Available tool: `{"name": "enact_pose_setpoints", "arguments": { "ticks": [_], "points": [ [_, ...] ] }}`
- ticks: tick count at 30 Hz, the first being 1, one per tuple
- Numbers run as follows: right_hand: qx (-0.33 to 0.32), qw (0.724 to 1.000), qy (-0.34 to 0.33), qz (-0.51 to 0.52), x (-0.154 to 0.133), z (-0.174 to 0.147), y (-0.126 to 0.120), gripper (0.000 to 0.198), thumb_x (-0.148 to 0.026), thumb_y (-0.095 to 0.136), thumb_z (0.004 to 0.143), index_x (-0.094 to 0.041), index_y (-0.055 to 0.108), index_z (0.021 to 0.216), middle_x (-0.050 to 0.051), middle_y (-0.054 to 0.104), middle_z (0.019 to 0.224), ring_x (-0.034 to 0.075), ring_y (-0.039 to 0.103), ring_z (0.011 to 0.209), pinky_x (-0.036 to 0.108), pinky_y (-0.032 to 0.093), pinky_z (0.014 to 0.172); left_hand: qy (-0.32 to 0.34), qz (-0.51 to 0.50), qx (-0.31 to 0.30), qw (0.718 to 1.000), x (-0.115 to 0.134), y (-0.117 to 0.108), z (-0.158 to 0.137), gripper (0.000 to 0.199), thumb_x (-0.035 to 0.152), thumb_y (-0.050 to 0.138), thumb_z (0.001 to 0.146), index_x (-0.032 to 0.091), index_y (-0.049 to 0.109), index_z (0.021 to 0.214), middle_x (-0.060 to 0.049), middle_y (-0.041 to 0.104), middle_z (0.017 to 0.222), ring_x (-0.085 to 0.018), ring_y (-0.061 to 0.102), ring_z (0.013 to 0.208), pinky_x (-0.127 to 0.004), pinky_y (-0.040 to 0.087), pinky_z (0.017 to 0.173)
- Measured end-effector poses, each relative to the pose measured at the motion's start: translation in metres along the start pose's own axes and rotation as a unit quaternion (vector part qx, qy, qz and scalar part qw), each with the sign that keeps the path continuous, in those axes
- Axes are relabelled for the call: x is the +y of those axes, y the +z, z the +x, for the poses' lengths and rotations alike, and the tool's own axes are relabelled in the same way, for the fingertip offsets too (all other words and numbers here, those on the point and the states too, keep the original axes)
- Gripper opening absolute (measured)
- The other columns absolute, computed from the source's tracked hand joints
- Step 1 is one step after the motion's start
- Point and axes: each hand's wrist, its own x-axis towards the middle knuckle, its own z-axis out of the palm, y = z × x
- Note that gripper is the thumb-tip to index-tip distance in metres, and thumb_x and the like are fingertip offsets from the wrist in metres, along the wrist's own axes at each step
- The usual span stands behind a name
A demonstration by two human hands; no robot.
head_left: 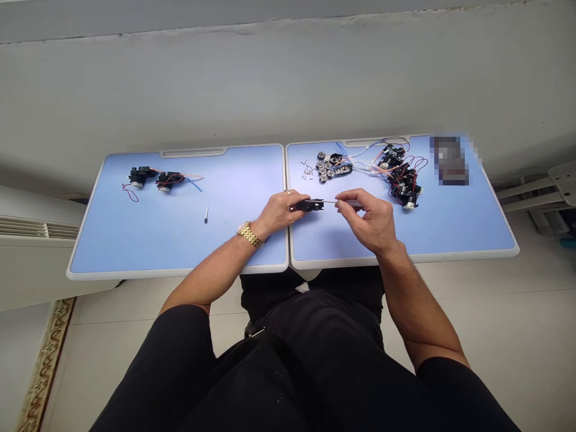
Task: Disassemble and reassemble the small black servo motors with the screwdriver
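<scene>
My left hand is closed around one end of a small black plastic assembly, holding it just above the right-hand table near the seam. From the right, my right hand grips a slim metal screwdriver. Its thin shaft points left and meets the black assembly; the exact contact of its tip is too small to make out. Beyond my hands lie scattered tiny screws and a cluster of round metal-and-black parts.
Several black wired assemblies with tubes are heaped on the right-hand table, beside a pixelated dark object. On the left-hand table lie two similar assemblies and a small metal piece with a dark end. A wall stands behind.
</scene>
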Motion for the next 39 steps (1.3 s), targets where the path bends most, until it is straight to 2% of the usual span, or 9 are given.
{"name": "enact_pose_setpoints", "arguments": {
  "ticks": [9,17,24,31,34,39],
  "points": [
    [-0.005,1.0,-0.006,-0.011,0.0,0.001,0.0,0.011,-0.028,0.071,0.1,-0.024,0.08,0.105,0.001,0.086,0.093,0.02,0.082,0.077,0.033,0.064,0.073,0.006,0.015,0.002,1.0,-0.001,0.002,0.0,0.03,0.023,0.08,0.096,0.027,0.083,0.126,-0.004,0.085,0.108,-0.019,0.078,0.094,-0.033,0.062,0.086],
    [-0.011,0.999,-0.011,-0.033,-0.003,0.001,-0.001,0.012,-0.029,0.07,0.1,-0.025,0.081,0.105,0.001,0.086,0.09,0.018,0.079,0.073,0.031,0.06,0.068,0.013,0.018,0.0,1.0,0.0,0.002,-0.001,0.031,0.02,0.08,0.095,0.025,0.083,0.125,-0.004,0.084,0.105,-0.018,0.077,0.089,-0.031,0.061,0.083],
    [-0.033,0.994,-0.056,-0.093,-0.01,0.002,-0.004,0.014,-0.029,0.065,0.103,-0.025,0.078,0.104,0.001,0.084,0.089,0.017,0.072,0.067,0.031,0.055,0.066,0.013,0.021,-0.007,1.0,0.002,0.002,-0.001,0.031,0.022,0.078,0.095,0.026,0.082,0.126,-0.004,0.083,0.107,-0.018,0.077,0.09,-0.032,0.06,0.083],
    [-0.133,0.975,-0.085,-0.156,-0.024,0.009,-0.015,0.02,-0.025,0.055,0.107,-0.024,0.072,0.116,0.009,0.084,0.108,0.024,0.077,0.092,0.037,0.056,0.081,0.002,0.018,-0.028,0.999,0.002,0.001,-0.001,0.032,0.02,0.075,0.095,0.027,0.082,0.126,-0.004,0.082,0.105,-0.018,0.074,0.087,-0.031,0.058,0.081],
    [-0.165,0.962,-0.078,-0.2,-0.028,0.013,-0.019,0.018,-0.029,0.053,0.11,-0.023,0.068,0.117,0.01,0.084,0.105,0.025,0.075,0.085,0.036,0.051,0.076,0.003,0.025,-0.037,0.999,0.001,0.001,-0.001,0.032,0.02,0.075,0.095,0.026,0.082,0.126,-0.004,0.082,0.105,-0.018,0.075,0.089,-0.031,0.057,0.082],
    [-0.201,0.926,-0.075,-0.312,-0.04,0.021,-0.018,0.023,-0.036,0.05,0.114,-0.021,0.066,0.112,0.008,0.078,0.083,0.024,0.064,0.066,0.035,0.032,0.064,0.001,0.035,-0.049,0.998,0.004,0.001,-0.001,0.029,0.022,0.074,0.097,0.025,0.083,0.125,-0.005,0.083,0.103,-0.019,0.075,0.088,-0.031,0.056,0.081]
  ]
}}
